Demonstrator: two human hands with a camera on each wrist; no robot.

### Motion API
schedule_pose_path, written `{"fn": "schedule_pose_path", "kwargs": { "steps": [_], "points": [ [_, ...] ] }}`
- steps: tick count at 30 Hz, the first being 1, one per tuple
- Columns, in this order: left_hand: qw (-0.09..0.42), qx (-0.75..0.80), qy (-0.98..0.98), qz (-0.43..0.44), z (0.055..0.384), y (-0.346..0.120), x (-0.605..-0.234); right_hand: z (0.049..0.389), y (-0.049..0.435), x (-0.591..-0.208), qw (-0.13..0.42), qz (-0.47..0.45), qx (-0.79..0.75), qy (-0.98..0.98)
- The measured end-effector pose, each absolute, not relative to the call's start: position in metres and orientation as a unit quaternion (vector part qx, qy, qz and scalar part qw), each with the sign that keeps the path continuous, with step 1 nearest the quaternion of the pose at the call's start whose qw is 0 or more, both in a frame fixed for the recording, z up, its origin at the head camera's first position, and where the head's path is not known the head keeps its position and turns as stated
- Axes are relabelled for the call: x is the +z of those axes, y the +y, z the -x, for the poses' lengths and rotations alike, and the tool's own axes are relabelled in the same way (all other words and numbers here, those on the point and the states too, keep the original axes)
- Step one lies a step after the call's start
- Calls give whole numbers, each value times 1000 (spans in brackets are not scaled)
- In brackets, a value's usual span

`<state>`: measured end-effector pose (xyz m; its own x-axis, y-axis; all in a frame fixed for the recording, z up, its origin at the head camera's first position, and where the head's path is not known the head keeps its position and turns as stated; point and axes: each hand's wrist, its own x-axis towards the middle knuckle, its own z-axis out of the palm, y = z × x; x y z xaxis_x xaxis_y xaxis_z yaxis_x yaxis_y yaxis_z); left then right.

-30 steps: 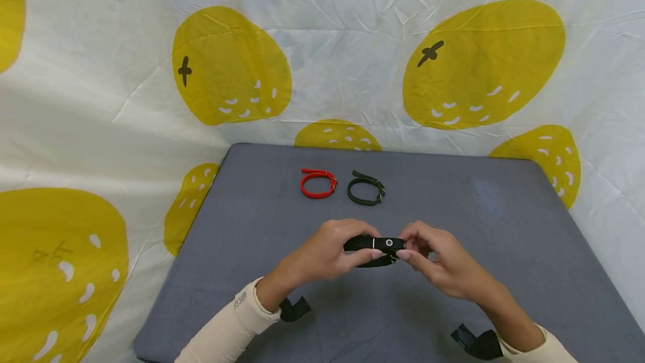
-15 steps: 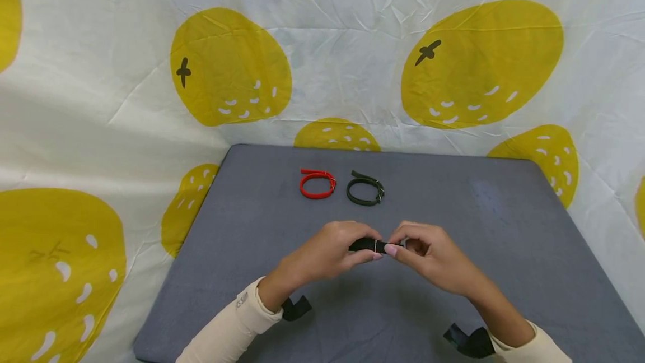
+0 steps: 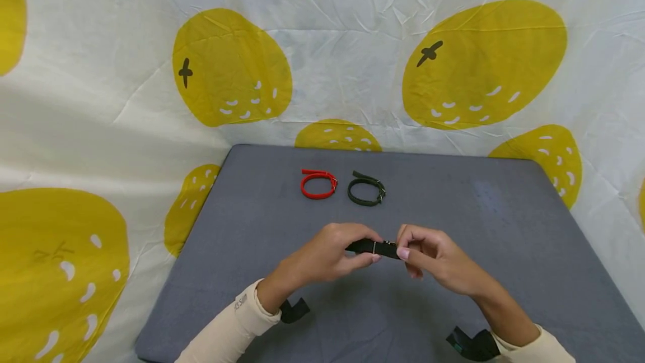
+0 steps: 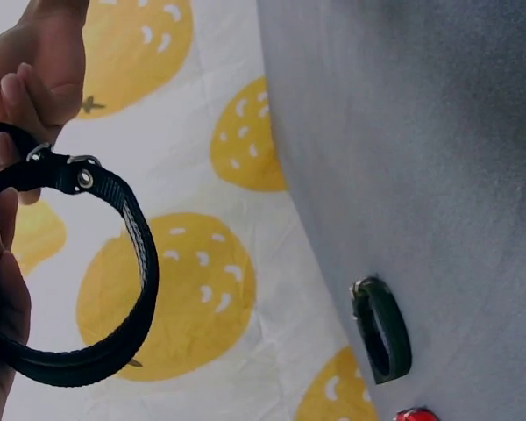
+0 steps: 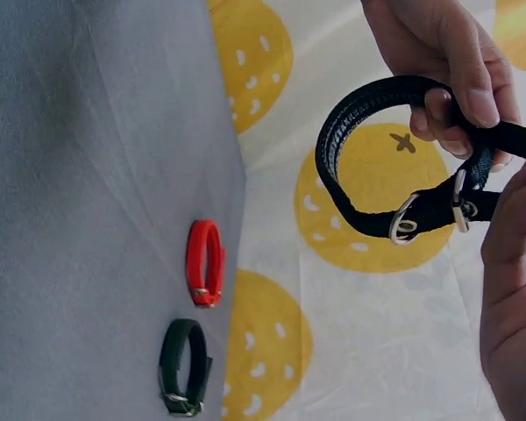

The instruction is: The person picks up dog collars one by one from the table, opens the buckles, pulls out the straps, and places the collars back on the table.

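A black collar [image 5: 332,167] is bent into a loop, held above the grey surface. It has a metal D-ring [image 5: 403,221] and a metal buckle [image 5: 461,200]. My left hand [image 3: 330,252] grips one side of the loop between thumb and fingers. With thumb and fingers, my right hand [image 3: 435,256] pinches the strap beside the buckle; those fingers partly cover the strap's end. Beyond the hands lie a looped red collar [image 3: 316,196] and, to its right, a looped dark green collar [image 3: 364,203], both buckled.
The grey padded surface [image 3: 252,228] stretches under both hands. White cloth [image 3: 347,83] printed with yellow lemon-like shapes hangs behind it and at the sides. Black straps [image 3: 294,311] sit at both wrists, below the cream sleeves [image 3: 237,318].
The black collar has been turned so its band shows edge-on more than before. My right fingers shifted inward, then back out a little along the strap. The left hand has barely moved.
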<state>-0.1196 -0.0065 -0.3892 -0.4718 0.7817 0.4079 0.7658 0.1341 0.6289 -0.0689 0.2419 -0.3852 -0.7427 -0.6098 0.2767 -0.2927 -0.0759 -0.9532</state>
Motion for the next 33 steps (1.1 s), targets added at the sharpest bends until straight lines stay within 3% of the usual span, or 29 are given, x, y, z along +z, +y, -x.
{"fn": "schedule_pose_path", "kwargs": {
  "steps": [8, 20, 33],
  "points": [
    [5, 358, 770, -528, 119, -5, -384, 68, 234, -379, 37, 265, -535, 801],
    [15, 398, 755, -520, 118, -3, -385, 68, 232, -381, 57, 240, -605, 757],
    [44, 409, 760, -503, 117, -3, -382, 59, 237, -383, 26, 250, -635, 730]
  ]
}}
